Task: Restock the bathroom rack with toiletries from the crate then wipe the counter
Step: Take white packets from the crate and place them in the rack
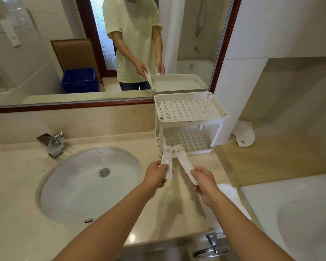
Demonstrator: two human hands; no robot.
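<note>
A white two-tier plastic rack [191, 120] stands on the beige counter [169, 206] against the mirror, both perforated shelves bare. My left hand [155, 175] grips a long white toiletry packet [167, 157]. My right hand [203, 178] grips a second white packet [183, 160]. Both packets point toward the rack's lower shelf, their tips just short of its front edge. The blue crate [79, 80] shows only as a reflection in the mirror, behind me.
A round white sink [90, 183] with a chrome faucet [52, 144] lies left of my hands. A folded white cloth [244, 133] sits right of the rack, another white towel [228, 194] under my right wrist. A bathtub [294, 210] borders the counter's right.
</note>
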